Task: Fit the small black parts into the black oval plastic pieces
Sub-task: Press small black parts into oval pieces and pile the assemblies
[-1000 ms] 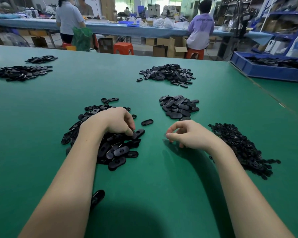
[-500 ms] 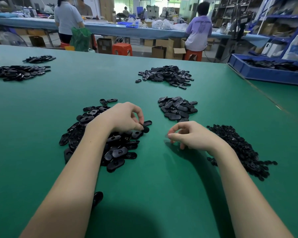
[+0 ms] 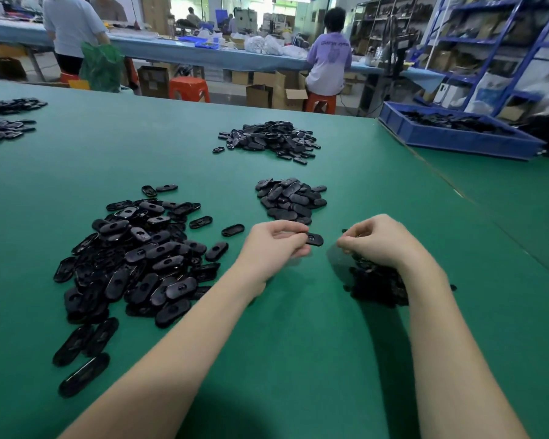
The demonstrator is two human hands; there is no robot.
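Between my two hands, just above the green mat, sits the job: my left hand pinches one black oval piece by its end, the free end poking toward my right hand. R hand's fingers are curled tight together as if pinching a small part, but I can't see one, so can't tell if it holds anything. It hovers over the heap of small black parts, wrist partly hiding it.

To do this well, I reckon: keep the oval level w/ its hole facing up, bring the small part square to the hole, press w/ thumb till seated, don't force it tilted.

Left of my arm, the big pile of oval pieces looks like glossy moulded plastic, rounded ends, each w/ a slot or hole mid-body; a few strays lie near the mat's front. Small parts look matte, knobbly, too tiny to read shape.

Beyond my hands, a neater matte stack, prob. done ones. Farther, another heap; blue bin at right.
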